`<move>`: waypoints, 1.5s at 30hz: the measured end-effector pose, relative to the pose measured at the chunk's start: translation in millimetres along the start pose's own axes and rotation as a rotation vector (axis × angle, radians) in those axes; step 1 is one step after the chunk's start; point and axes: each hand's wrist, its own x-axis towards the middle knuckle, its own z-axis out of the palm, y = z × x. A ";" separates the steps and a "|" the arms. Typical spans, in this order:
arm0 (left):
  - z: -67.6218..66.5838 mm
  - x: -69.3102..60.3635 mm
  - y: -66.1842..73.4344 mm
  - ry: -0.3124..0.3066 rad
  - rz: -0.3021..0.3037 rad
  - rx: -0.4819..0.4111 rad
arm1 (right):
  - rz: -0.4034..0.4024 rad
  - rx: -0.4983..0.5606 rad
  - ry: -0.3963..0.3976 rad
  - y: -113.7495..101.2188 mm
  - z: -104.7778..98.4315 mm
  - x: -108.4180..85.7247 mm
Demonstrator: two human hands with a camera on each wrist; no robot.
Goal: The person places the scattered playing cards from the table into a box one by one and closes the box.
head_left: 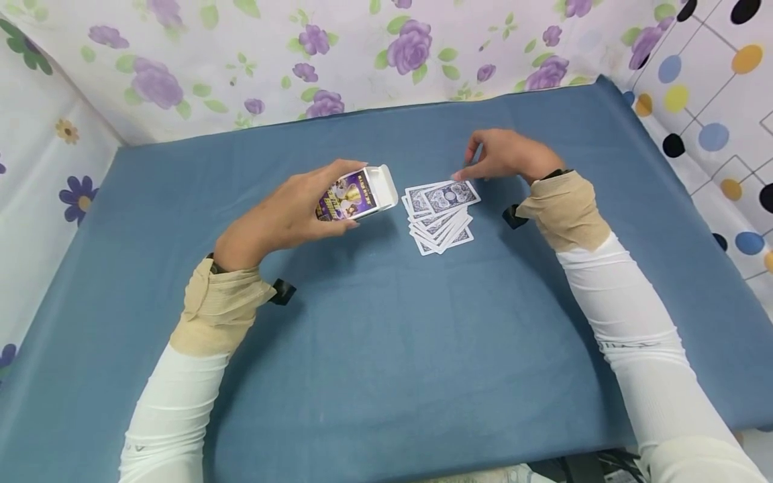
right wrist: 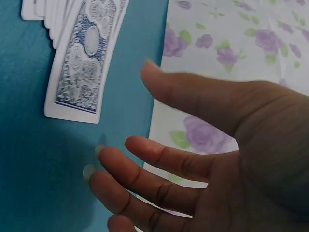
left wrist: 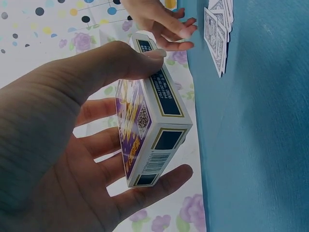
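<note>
The right sleeve (head_left: 634,376), nearest at 5 o'clock, carries a faint printed mark, not legible. Beyond it, over the blue tablecloth (head_left: 386,376), the left hand (head_left: 290,208) stands toward 10 o'clock and grasps a playing-card box (head_left: 350,194), thumb on one narrow side, fingers round the other. The box is held off the cloth, its white flap (head_left: 386,184) out toward 3 o'clock. The purple front bears a gold trophy-like motif and yellow characters too small to read; no brand can be established. In the left wrist view, a dark narrow panel (left wrist: 165,94) reads "No. 0806", with further small print not legible; the end panel bears a barcode (left wrist: 155,162). At 3 o'clock from the box lie the face-down playing cards (head_left: 443,218), blue-and-white backs, unevenly fanned; no writing is discernible on them. The right hand (head_left: 501,151) is between 1 and 2 o'clock of the pile, fingers loosely bent, grasping nothing. For sound handling of cards and box, it is judged advisable to square the fan before lifting, pinch it by its long edges, and keep thumb pressure light so the carton walls do not buckle. Farthest, at 12 o'clock, hangs a floral sheet (head_left: 356,54).
</note>
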 end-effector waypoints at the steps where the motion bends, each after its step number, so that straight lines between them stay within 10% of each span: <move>1: 0.2 -0.5 0.3 0.004 0.001 -0.002 | -0.001 -0.010 -0.013 0.5 1.4 1.3; 8: 1.1 0.7 1.3 -0.001 0.003 -0.007 | -0.004 0.022 -0.141 1.1 9.2 2.0; 20: 3.3 -1.0 1.2 -0.019 -0.017 -0.008 | -0.076 -0.027 -0.123 1.2 11.3 3.8; 29: 3.3 -0.8 -0.1 -0.002 -0.005 -0.014 | -0.300 0.235 -0.191 3.9 1.3 -3.9; 45: 3.4 -0.5 1.0 -0.026 -0.028 0.001 | -0.345 0.435 -0.015 -8.3 -21.1 -27.9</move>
